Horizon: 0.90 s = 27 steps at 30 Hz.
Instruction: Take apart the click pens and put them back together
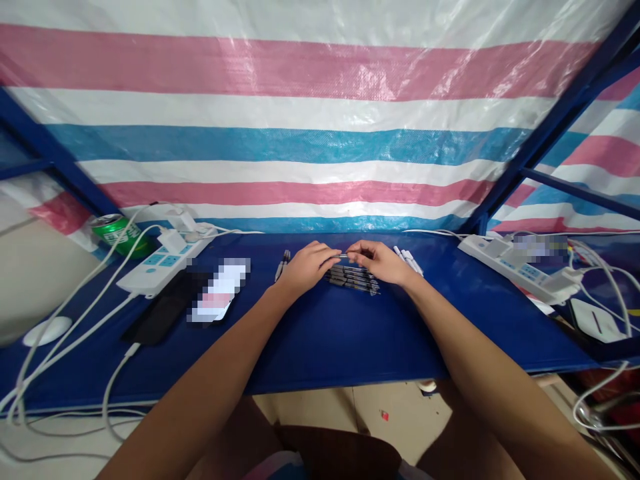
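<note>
The left hand (307,269) and right hand (377,261) sit close together above a blue, smooth-surfaced desk (320,333). Both grips are closed, with the fingertips (335,253) pinching a thin pen (341,256) from either side, just above a neat row of slim dark pens (353,279) with shiny metal parts. The row lies flat on the desk under the hands. Two more dark pens (283,265) lie beside the left hand, and white tube-shaped pens (409,261) lie beside the right. Further left are a white power strip (165,264), a green can (117,233) lying on its side, a black phone (163,307) and a pixelated flat object (220,290). Another white power strip (515,268) sits on the right. White cables (75,333) trail across the desk. Behind it hangs a woven plastic tarp (300,133) in pink, white and blue stripes, on a blue metal frame (560,120).
</note>
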Available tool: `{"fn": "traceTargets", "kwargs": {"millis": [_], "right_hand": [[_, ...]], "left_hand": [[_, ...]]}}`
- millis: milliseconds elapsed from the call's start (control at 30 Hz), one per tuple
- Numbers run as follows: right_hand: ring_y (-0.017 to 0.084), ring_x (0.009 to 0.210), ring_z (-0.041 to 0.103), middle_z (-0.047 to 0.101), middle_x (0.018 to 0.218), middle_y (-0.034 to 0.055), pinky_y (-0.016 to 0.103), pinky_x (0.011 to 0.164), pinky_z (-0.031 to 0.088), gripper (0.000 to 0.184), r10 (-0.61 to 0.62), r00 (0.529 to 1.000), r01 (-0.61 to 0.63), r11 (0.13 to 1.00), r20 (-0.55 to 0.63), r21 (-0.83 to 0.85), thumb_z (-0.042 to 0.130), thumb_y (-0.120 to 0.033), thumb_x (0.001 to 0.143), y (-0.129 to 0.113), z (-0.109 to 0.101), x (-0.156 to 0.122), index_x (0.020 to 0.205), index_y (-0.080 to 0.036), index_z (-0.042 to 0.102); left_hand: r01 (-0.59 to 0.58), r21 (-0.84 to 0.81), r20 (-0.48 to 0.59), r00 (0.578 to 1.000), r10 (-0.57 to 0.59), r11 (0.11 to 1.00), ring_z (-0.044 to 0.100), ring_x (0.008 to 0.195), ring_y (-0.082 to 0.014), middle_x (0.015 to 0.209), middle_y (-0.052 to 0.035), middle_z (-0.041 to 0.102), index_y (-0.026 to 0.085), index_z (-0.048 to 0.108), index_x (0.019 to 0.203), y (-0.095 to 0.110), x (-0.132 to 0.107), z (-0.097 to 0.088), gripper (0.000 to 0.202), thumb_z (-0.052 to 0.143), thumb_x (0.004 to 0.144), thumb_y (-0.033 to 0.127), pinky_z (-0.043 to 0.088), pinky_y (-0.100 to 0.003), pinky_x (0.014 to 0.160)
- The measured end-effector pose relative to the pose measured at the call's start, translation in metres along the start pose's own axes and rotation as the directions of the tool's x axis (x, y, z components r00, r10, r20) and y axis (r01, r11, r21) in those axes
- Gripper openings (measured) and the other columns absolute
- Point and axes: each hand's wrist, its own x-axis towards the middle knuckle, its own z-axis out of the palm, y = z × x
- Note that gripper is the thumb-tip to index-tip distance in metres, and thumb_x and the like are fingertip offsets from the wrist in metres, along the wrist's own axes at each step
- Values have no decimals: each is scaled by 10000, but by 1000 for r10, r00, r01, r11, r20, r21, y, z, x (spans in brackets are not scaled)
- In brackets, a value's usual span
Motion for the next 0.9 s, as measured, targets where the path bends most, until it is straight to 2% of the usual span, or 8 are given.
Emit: {"fn": "traceTargets", "kwargs": {"millis": [67,133,267,433,567,667,767,900], "right_hand": [[193,797,674,753,893,38,322,772,542,360,45,998,-44,999,37,-23,589,-521,1013,-4,0,-2,967,-199,744],[197,808,688,762,883,40,327,785,553,382,51,998,-51,999,36,-14,621,-548,991,-7,-1,-3,905,-199,751],[232,1000,726,788,1058,61,367,916,574,316,-18,998,21,998,-64,55,771,-509,889,-11,-2,-2,1017,-219,758],[201,825,714,785,966,61,355,796,590,348,31,999,-28,997,-34,66,692,-542,949,-10,-3,-2,1063,-219,753],[211,951,719,781,1062,68,359,882,581,353,-5,1000,7,998,-30,61,790,-502,877,-7,-4,-2,1069,-209,749],[211,937,727,784,1021,66,372,889,587,336,18,1000,-20,995,15,101,744,-498,914,-6,-3,-1,1079,-204,743],[224,1011,729,783,1097,69,383,934,583,347,10,999,-6,994,-32,105,787,-467,879,-6,-2,-1,1115,-219,736],[221,947,728,787,1036,61,378,882,581,279,-8,999,11,998,-46,63,740,-471,916,-6,-3,0,1039,-221,753]], "left_hand": [[-2,-13,17,1000,3,1000,663,1123,-250,1186,-79,761,242,736,1314,2,0,-3,361,489,1102,399,514,-423,1050],[6,-32,40,999,-5,999,672,1118,-247,1172,-72,768,252,741,1305,4,0,-5,363,487,1103,415,517,-411,1042],[32,-58,57,998,-28,998,680,1097,-238,1160,-63,770,258,746,1280,7,0,-7,365,457,1113,406,521,-393,1025],[24,-30,25,999,-23,999,675,1101,-248,1152,-75,767,230,741,1269,6,0,-8,344,497,1100,404,521,-399,1019],[2,0,44,999,-2,1000,665,1119,-249,1179,-71,766,235,734,1268,5,0,-8,336,481,1106,386,513,-405,1029],[12,-3,37,999,-12,1000,666,1120,-252,1179,-72,765,233,733,1259,4,0,-8,325,490,1102,382,513,-414,1030],[30,-13,38,999,-29,999,666,1138,-255,1195,-72,764,238,726,1258,4,0,-9,322,486,1101,382,505,-427,1050],[42,-3,45,998,-42,999,664,1147,-261,1201,-69,761,238,718,1244,6,0,-8,299,495,1094,369,484,-439,1072]]}}
